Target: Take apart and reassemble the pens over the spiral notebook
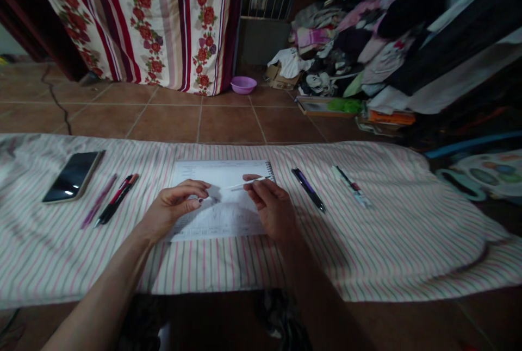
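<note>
A spiral notebook [222, 171] lies open on a pink-striped cloth [367, 242] spread over the floor. My right hand [271, 207] rests on the page, fingers pinched round a thin white pen refill [244, 182] that points left. My left hand [175, 204] lies on the left part of the page with its fingers curled together near the refill's tip; whether it holds anything small I cannot see.
A black phone [73, 176] lies at the cloth's left, with a purple pen [98, 201] and a red-black pen [118, 198] beside it. A dark pen [308, 189] and a white pen [351, 186] lie right of the notebook. Behind are a floral curtain [163, 19], a purple bowl [243, 85] and a clothes pile [367, 36].
</note>
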Demonstrator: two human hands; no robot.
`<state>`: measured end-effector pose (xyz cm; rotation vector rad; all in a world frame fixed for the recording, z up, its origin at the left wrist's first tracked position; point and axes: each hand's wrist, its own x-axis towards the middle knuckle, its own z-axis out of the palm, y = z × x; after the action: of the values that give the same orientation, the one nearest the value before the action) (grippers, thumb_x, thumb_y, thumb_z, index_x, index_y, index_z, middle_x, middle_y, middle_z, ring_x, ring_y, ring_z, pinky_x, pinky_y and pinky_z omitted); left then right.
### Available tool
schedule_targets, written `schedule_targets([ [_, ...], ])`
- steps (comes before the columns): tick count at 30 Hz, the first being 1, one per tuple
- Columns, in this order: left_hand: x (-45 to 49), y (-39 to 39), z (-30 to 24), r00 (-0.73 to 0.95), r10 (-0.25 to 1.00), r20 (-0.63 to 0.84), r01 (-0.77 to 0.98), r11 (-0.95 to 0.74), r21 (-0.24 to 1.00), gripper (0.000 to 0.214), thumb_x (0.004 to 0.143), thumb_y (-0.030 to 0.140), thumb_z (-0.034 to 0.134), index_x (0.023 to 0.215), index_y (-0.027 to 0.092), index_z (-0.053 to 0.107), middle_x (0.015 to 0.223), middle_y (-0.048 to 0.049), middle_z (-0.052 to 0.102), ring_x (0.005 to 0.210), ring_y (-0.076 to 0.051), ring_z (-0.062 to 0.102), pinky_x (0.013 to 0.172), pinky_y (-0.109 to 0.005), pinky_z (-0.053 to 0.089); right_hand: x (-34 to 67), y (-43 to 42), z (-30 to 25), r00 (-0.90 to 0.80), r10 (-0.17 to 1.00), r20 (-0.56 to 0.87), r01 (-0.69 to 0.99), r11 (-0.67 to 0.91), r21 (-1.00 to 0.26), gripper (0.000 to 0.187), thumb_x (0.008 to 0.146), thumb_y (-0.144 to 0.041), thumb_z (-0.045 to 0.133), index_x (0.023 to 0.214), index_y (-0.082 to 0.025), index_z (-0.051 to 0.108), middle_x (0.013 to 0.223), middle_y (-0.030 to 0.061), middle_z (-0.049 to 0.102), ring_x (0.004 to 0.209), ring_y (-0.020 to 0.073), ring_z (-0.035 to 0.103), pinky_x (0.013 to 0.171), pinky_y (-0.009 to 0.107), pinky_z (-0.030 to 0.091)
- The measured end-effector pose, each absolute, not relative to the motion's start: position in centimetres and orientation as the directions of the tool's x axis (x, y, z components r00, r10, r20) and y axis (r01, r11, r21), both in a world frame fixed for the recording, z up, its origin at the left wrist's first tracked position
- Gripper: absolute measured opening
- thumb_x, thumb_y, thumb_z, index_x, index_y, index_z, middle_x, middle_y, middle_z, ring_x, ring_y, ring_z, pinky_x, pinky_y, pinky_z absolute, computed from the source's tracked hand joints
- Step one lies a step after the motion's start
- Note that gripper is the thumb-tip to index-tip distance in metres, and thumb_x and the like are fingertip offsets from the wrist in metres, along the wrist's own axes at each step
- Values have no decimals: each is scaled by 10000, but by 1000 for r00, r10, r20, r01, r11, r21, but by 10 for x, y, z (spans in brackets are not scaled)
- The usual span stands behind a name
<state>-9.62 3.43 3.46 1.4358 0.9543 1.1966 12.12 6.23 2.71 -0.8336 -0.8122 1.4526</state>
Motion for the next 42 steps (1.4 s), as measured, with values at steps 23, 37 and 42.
schedule_targets([
  [23, -67, 40, 12, 140, 952, 272, 521, -304, 798, 156, 817, 212, 532, 905, 208, 660, 862, -27, 648, 837, -156, 594, 756, -273, 451, 117, 53, 29, 94, 976, 197, -98, 206, -974, 134, 817, -292, 566, 831, -174, 629, 843, 26, 685, 608, 91, 623, 569, 234, 525],
  [37, -61, 36, 18, 139, 958, 253, 476, -288, 831, 161, 821, 233, 521, 909, 202, 653, 864, -34, 651, 843, -169, 596, 768, -288, 451, 113, 51, 29, 63, 977, 203, -84, 208, -975, 152, 804, -310, 575, 867, -184, 632, 757, 11, 693, 589, 103, 633, 572, 236, 534],
  [42, -60, 35, 20, 146, 960, 239, 493, -280, 823, 156, 830, 239, 515, 915, 208, 643, 880, -40, 648, 858, -172, 595, 783, -290, 449, 109, 49, 31, 23, 983, 182, -51, 183, -982, 150, 802, -306, 563, 860, -186, 631, 715, 4, 690, 562, 99, 619, 563, 233, 514],
])
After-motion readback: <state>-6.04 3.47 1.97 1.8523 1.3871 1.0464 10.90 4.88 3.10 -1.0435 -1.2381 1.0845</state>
